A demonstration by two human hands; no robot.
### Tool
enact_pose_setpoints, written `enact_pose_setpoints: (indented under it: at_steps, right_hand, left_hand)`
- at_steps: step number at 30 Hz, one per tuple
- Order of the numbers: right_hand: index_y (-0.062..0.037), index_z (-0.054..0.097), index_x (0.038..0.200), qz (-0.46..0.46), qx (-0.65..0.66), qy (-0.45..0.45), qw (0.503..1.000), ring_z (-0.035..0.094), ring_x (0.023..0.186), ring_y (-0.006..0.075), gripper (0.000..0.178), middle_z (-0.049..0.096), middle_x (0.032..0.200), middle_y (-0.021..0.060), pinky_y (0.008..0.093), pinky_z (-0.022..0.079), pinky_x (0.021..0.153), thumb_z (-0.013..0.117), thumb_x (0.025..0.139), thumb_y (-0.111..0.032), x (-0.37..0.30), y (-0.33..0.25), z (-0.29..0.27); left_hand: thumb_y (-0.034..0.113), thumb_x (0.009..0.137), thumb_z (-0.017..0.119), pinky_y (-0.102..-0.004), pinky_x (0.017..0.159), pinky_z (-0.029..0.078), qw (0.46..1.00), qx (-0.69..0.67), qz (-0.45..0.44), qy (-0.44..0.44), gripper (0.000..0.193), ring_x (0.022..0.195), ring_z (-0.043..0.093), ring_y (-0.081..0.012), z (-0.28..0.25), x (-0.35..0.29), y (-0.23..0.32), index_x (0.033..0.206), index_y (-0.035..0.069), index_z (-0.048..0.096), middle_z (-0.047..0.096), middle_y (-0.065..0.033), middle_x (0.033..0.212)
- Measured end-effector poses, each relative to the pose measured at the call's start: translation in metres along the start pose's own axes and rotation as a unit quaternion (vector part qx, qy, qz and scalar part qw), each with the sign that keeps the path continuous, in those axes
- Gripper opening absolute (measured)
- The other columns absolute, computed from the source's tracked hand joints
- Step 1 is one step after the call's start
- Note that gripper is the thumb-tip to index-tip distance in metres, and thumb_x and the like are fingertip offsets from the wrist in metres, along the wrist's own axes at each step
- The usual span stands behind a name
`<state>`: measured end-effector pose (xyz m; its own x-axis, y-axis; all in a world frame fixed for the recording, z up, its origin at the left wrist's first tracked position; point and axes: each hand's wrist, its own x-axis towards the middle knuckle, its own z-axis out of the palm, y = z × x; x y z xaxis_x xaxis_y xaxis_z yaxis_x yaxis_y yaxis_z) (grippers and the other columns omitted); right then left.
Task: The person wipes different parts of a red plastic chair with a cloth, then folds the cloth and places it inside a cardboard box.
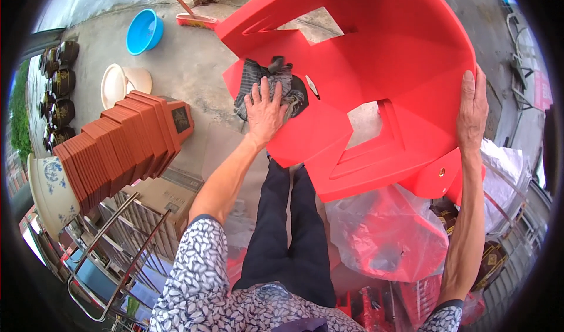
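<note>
In the head view I logged one red plastic chair (399, 61) at one o'clock; one grey striped cloth (252, 73), upon it near twelve, under the left hand (265, 111), which lay flat, fingers apart; the right hand (472, 111), towards three, clamped on the chair's edge. Also recorded: stacked terracotta-coloured planters (111, 147), nine o'clock; blue basin (145, 31), half past ten; clear plastic bag (388, 232), four.

Our left hand (265, 111) flat on a grey cloth (257, 73), a red plastic chair (405, 73) beneath, our right hand (472, 111) gripping its rim.
</note>
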<state>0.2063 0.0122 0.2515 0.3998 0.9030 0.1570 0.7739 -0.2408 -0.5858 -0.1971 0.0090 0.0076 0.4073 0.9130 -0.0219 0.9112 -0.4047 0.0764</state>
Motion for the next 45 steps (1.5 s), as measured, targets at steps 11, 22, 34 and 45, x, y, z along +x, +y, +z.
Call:
enact_pose_setpoints:
  at_steps: [11,22,34,45]
  right_hand:
    - [-0.0061,0.051,0.144,-0.006,-0.017,-0.008,1.000,0.061,0.123,0.0342,0.057,0.065,0.130,0.0194,0.0381,0.044,0.105,0.047,0.107,-0.050,-0.004,0.012,-0.007]
    - [-0.0056,0.052,0.143,-0.005,-0.012,-0.003,1.000,0.063,0.120,0.0324,0.054,0.066,0.128,0.0183,0.0375,0.046,0.102,0.049,0.107,-0.047,-0.004,0.006,-0.001]
    - [-0.0059,0.054,0.140,-0.004,0.014,-0.008,1.000,0.065,0.115,0.0341,0.050,0.068,0.122,0.0188,0.0392,0.048,0.099,0.049,0.108,-0.044,-0.006,-0.002,0.001]
    - [-0.0044,0.054,0.139,0.011,-0.003,-0.004,1.000,0.065,0.116,0.0303,0.050,0.068,0.123,0.0178,0.0377,0.047,0.100,0.050,0.108,-0.042,-0.001,0.002,-0.007]
  left_hand:
    - [0.022,0.083,0.068,-0.0417,0.088,0.044,0.959,-0.090,0.216,-0.157,0.055,0.111,0.054,-0.0309,-0.021,-0.109,0.082,0.136,0.010,0.061,0.052,-0.0134,0.141]
    - [0.017,0.085,0.062,-0.0411,0.084,0.045,0.985,-0.082,0.136,-0.071,0.053,0.101,0.056,-0.0300,-0.007,-0.043,0.085,0.136,0.005,0.062,0.053,-0.0167,0.146]
    - [0.011,0.079,0.064,-0.0411,0.081,0.044,0.988,-0.081,0.106,-0.074,0.055,0.097,0.058,-0.0296,-0.014,-0.047,0.085,0.134,0.003,0.061,0.054,-0.0196,0.143]
    - [0.014,0.093,0.053,-0.0308,0.069,0.048,0.592,-0.637,-0.315,-0.381,0.025,0.077,0.056,-0.0085,-0.059,-0.066,0.038,0.107,0.003,0.070,0.062,-0.0085,0.077]
